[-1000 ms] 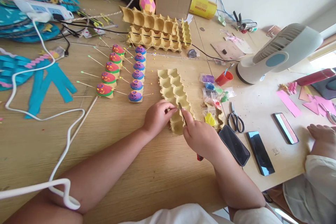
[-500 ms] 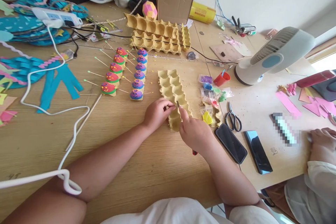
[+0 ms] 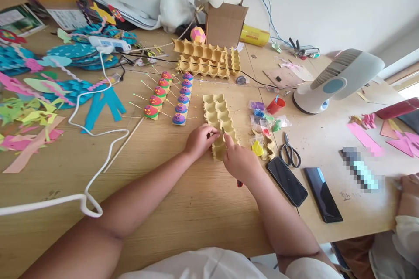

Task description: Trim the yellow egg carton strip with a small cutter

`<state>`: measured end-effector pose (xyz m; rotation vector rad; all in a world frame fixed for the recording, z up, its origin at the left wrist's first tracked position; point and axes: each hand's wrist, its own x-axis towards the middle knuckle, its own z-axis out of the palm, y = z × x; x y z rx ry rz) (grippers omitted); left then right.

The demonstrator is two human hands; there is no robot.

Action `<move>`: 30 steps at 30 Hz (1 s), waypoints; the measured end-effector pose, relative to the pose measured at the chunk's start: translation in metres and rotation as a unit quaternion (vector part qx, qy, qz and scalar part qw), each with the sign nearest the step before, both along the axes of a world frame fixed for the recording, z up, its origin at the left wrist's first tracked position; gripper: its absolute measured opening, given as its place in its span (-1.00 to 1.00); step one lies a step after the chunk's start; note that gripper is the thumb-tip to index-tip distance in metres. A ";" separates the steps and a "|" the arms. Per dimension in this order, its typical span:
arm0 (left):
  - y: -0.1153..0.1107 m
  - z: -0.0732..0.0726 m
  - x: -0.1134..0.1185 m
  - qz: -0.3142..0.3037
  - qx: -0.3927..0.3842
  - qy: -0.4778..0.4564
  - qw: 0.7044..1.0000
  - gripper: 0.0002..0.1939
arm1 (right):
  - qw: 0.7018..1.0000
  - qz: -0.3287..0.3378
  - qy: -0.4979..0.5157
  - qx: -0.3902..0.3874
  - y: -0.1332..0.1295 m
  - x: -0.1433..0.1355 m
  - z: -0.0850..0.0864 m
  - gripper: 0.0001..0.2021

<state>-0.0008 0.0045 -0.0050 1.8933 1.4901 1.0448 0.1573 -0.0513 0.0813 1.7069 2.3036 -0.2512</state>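
A tan egg carton piece, two cups wide, lies lengthwise on the table in front of me. At its left edge, the fingers of my left hand are closed on the rim. My right hand is wrapped around a utility knife; its red end sticks out below my palm. The blade reaches in over the cups, with my index finger stretched along it. Most of the handle is hidden by my hand. To the left stand two painted egg-carton caterpillars, one red and green, the other purple and blue.
Right of the carton are bagged coloured clay, a red cup, scissors, two phones and a white fan. More egg cartons lie behind. A white cable crosses the left side. Another person's hand rests far right.
The camera view has shifted, showing more of the table's left side and back. Both hands stay at the egg carton, with the knife blade still over its cups.
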 end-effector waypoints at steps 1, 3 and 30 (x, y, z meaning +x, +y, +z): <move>0.000 0.000 0.000 0.000 0.003 0.002 1.000 -0.85 | 1.000 0.001 -0.001 0.003 0.000 0.000 -0.001 -0.41; 0.000 0.000 0.000 -0.005 0.009 0.007 1.000 -0.85 | 1.000 0.003 -0.002 0.010 0.000 -0.001 -0.001 -0.41; 0.017 0.002 -0.003 -0.059 -0.038 -0.005 0.998 -0.88 | 1.000 -0.028 -0.010 0.004 0.000 0.000 -0.001 -0.40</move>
